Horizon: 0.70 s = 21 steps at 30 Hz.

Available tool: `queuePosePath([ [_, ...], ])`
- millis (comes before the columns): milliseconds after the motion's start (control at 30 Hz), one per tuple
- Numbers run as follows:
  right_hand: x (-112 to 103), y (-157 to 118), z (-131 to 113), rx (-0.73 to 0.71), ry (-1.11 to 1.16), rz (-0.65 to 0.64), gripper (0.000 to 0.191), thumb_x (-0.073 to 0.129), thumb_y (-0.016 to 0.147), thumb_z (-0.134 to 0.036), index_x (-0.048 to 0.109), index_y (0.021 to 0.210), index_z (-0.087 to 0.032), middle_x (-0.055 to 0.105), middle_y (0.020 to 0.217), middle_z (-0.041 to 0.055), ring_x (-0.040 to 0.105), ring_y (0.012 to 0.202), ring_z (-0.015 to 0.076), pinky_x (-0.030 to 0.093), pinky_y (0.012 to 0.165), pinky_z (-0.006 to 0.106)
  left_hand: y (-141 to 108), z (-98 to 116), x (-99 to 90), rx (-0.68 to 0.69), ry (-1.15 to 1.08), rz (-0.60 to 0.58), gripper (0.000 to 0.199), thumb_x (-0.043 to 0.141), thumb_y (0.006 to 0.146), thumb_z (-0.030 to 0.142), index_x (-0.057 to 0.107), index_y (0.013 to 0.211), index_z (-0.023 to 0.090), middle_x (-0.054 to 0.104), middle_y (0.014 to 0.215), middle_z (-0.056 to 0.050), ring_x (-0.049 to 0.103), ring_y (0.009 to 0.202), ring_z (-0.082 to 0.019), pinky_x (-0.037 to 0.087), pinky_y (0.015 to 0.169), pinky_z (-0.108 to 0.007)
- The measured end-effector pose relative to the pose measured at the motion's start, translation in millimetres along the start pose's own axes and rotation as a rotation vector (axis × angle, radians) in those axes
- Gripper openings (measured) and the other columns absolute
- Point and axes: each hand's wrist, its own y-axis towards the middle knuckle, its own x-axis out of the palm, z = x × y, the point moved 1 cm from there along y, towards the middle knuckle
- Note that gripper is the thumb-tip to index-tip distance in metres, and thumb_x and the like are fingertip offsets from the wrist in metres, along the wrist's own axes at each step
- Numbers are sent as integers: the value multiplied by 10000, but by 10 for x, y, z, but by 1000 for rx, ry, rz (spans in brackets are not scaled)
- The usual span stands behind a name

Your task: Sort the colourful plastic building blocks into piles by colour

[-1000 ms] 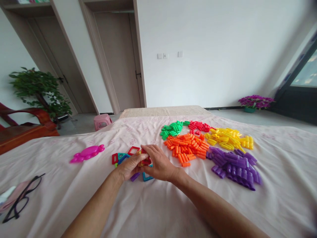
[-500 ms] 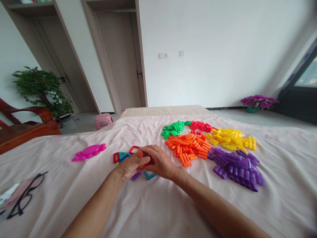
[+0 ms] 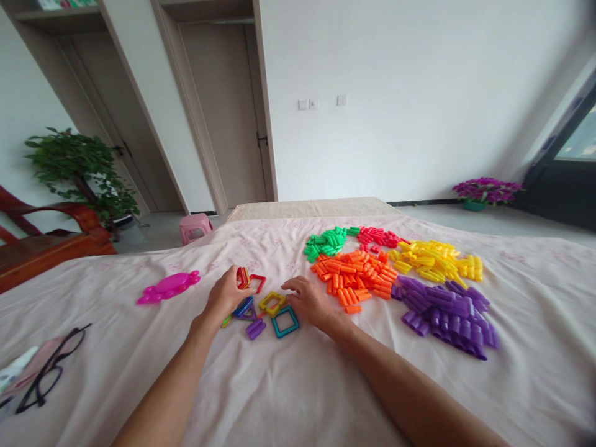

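Observation:
My left hand (image 3: 222, 294) grips a small stack of red and yellow magnetic tiles (image 3: 243, 278) between thumb and fingers, a little above the cloth. Just beyond its thumb lies a red square tile (image 3: 263, 285). Below that hand are a blue tile piece (image 3: 243, 307), a purple triangle partly under it, and purple tube pieces (image 3: 256, 329). My right hand (image 3: 311, 303) is open, its fingers curved and apart, with nothing visible in them. Beside its fingertips lie a yellow square tile (image 3: 265, 305) and a teal square tile (image 3: 275, 325).
Piles of green (image 3: 328, 241), red (image 3: 379, 236), orange (image 3: 356, 273), yellow (image 3: 431, 261) and purple (image 3: 447, 316) tube pieces spread to the right. On the left are a pink candy-shaped piece (image 3: 171, 286) and eyeglasses (image 3: 51, 371). A pink stool (image 3: 195, 228) stands beyond the cloth-covered table (image 3: 279, 391).
My hands were together around the red and yellow stack; now they are apart. The left has moved left with the stack, the right has let go, and a yellow square tile now shows between them.

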Motion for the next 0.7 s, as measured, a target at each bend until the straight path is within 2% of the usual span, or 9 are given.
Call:
queuePosePath([
  [100,15,-6,37,31,-13,-10,318,566,797,-104,720,1063,-184,701,1072,77,643,992,192,502,878,306,78,22,52,125,139,-57,452,782,628,374,512,965,237,643,910,-35,608,863,-224,366,698,-274],
  [200,12,-19,33,31,-38,-22,299,562,802,-106,722,1040,-192,707,1052,67,644,985,189,497,880,299,203,61,117,201,221,-170,500,792,612,390,529,1007,228,648,982,-65,610,920,-245,388,746,-289],
  [333,11,-37,10,-22,-68,-37,292,561,804,-90,727,1014,-205,713,1041,62,637,1006,193,490,895,297,325,117,193,206,323,-229,548,788,600,475,557,1017,204,625,1077,-117,600,998,-282,398,783,-307],
  [433,16,-41,11,-44,-75,-39,274,557,818,-93,729,1002,-200,714,1031,63,640,994,191,494,886,292,352,145,219,175,349,-255,547,773,605,495,576,1028,210,607,1106,-115,606,975,-270,401,771,-301],
  [600,23,-40,35,-60,-84,-43,260,560,825,-104,733,993,-201,711,1023,61,636,999,191,494,889,296,421,152,159,296,290,-387,487,756,611,369,607,1044,201,611,1115,-111,607,984,-283,423,809,-322],
  [700,25,-36,42,-65,-82,-45,258,559,823,-101,736,982,-201,711,1013,63,637,987,187,492,890,293,481,167,77,368,266,-471,448,744,588,262,629,1019,220,648,1065,-66,612,980,-260,427,840,-301],
])
